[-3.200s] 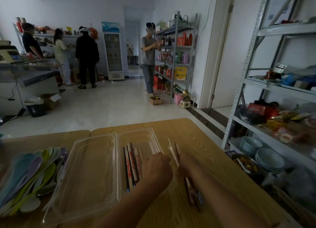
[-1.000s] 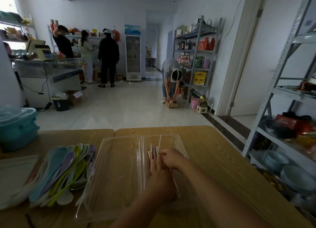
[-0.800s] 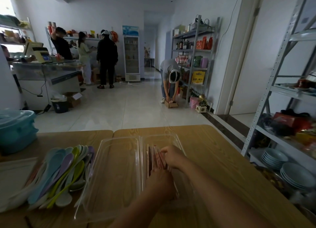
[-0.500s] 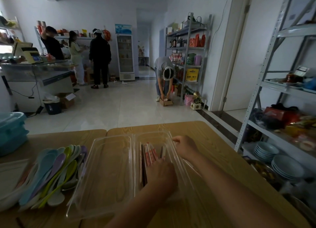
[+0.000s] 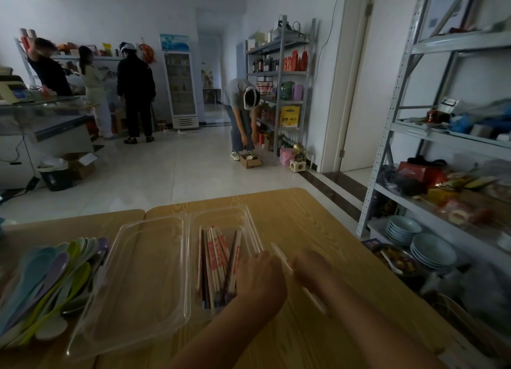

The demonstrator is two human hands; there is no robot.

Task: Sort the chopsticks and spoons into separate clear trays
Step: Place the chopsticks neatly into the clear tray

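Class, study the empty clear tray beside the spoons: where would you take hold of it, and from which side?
Probably the near short rim of the empty tray, from the person's side, thumb on top: its flat lip juts free there, while the spoons crowd its left edge and the chopstick tray flanks its right.

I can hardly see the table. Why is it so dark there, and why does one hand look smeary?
Head view: the table is dimly lit, the floor beyond brighter. Head view: the right hand and the pale stick by it are smeared by motion blur. Head view: the wide lens makes the shelf post lean.
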